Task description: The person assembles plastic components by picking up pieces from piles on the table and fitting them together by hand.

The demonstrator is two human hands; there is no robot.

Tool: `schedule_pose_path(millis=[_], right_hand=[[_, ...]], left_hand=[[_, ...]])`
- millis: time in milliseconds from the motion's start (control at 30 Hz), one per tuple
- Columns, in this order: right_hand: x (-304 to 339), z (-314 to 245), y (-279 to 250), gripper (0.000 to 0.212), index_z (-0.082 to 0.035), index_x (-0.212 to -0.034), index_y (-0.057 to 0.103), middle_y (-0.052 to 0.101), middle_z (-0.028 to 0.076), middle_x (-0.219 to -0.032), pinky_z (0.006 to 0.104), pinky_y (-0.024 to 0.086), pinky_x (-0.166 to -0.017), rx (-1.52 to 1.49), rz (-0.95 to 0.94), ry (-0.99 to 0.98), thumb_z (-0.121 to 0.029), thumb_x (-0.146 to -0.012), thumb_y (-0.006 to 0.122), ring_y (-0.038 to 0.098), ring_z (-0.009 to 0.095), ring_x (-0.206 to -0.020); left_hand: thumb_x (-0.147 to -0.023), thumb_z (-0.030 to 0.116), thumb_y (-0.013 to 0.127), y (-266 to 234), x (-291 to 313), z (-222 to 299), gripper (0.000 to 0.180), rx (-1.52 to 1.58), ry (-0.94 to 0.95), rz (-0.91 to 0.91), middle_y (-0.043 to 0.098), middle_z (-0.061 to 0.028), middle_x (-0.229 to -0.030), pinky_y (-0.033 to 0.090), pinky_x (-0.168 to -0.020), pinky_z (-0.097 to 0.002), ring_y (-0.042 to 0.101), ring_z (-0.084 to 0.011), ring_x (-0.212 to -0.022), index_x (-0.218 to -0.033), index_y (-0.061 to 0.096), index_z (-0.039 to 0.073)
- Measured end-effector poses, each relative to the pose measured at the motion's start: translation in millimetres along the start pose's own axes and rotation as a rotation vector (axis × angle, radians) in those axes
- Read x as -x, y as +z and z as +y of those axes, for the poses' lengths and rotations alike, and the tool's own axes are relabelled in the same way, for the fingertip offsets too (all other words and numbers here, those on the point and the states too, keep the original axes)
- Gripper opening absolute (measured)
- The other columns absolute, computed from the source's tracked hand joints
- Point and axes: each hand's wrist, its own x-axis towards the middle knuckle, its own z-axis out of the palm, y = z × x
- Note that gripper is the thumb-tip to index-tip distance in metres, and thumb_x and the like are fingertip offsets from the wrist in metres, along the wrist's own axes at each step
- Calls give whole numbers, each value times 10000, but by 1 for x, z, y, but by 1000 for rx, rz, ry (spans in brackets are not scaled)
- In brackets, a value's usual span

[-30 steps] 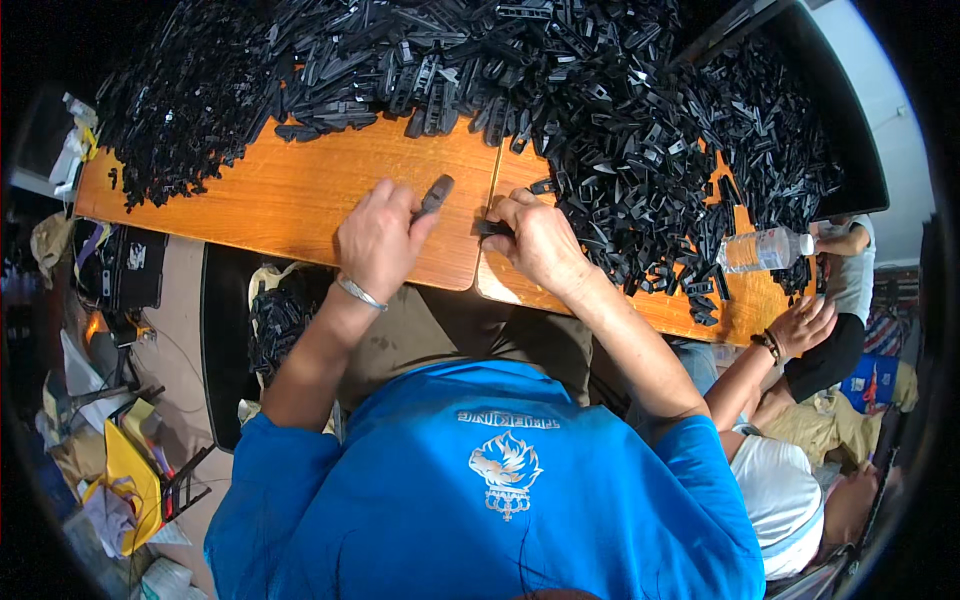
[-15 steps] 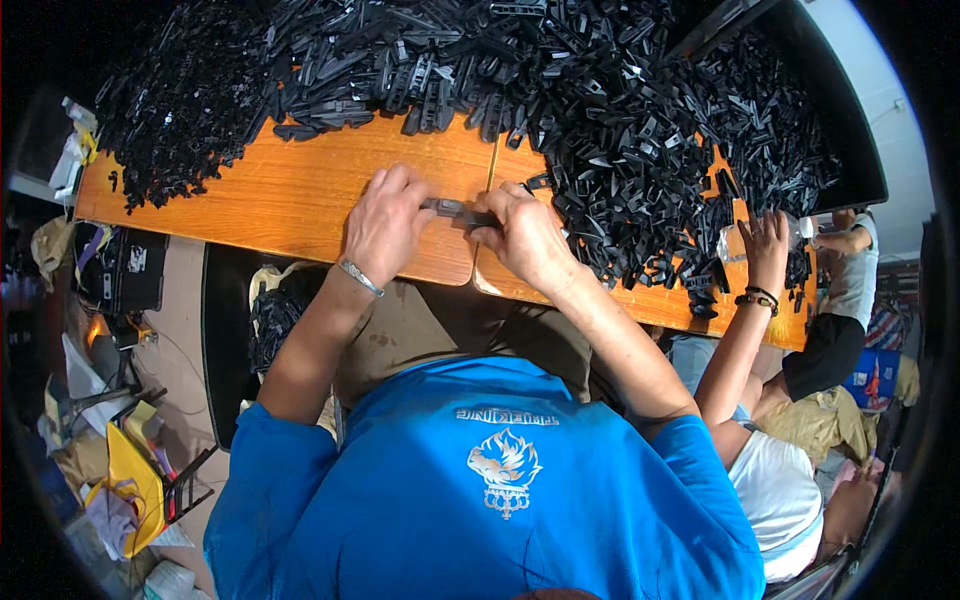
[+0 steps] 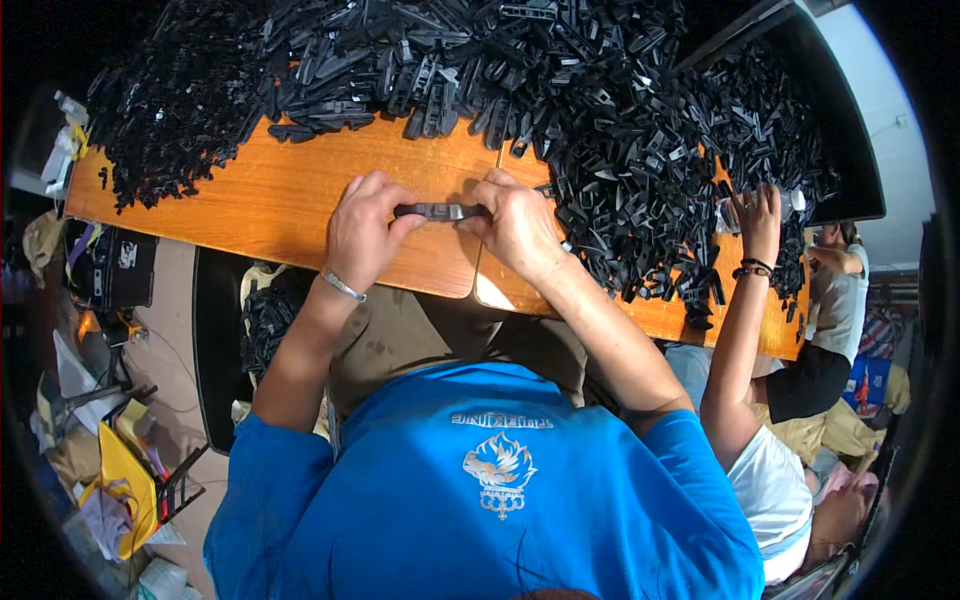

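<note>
A narrow black plastic part [image 3: 440, 212] spans the gap between my two hands, held level above the table's front edge. My left hand [image 3: 365, 222] pinches its left end between thumb and fingers. At the other end my right hand [image 3: 518, 222] closes on it, its fingers covering that tip. The exact kind of part cannot be made out; it is slim, with a slotted or raised middle. Beneath lies the orange-brown wooden table [image 3: 300, 185], with a seam close to my right hand.
Long black plastic parts [image 3: 430, 75] heap along the far side, smaller ones [image 3: 175, 120] at left, more [image 3: 630, 180] at right. A co-worker's hand [image 3: 758, 215] reaches onto the table at right. A black bin [image 3: 225, 350] stands below the left edge, a yellow chair [image 3: 128, 490] farther left.
My hands have drawn slightly apart and the black part now lies more level, with more of it showing. The co-worker's hand has shifted slightly.
</note>
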Motion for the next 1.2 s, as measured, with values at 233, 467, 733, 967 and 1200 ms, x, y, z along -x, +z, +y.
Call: schedule_pose_path(millis=[233,467,733,967,1200], right_hand=[[-13,10,4,300,-113,-1060,821,709,119,-994,469,597,-793,2,-30,-54,-52,-771,875,743,359,-935],[-27,10,25,229,-119,-1010,805,722,109,-998,487,596,-763,-1,-39,-194,-108,-786,854,739,369,-915],[20,27,-44,180,-121,-1016,789,734,133,-1053,476,620,-826,214,-64,-27,-191,-852,818,764,354,-944],[15,30,-26,210,-27,-1046,719,721,206,-1052,507,622,-832,341,-60,40,-121,-868,777,766,419,-915],[12,11,-9,245,-87,-1109,766,753,161,-1039,468,625,-860,-21,146,63,-96,-869,816,770,363,-957]], left_hand=[[-767,38,909,0,-4,3,241,39,9,-21,690,-119,-980,536,-850,-449,659,-340,-974,-957,763,21],[-789,114,888,-1,-5,4,200,32,18,-33,686,-108,-982,542,-849,-476,648,-370,-987,-930,764,45],[-888,48,815,-129,18,-30,292,-51,-54,-462,696,-129,-952,563,-802,-375,697,-265,-896,-1177,772,44],[-968,161,779,-5,-58,10,331,-14,-57,-31,716,-134,-988,566,-790,-425,713,-308,-856,-1278,735,54],[-865,226,888,58,-117,16,423,-291,25,157,717,-155,-1134,590,-843,-493,720,-383,-1024,-1221,696,101]])
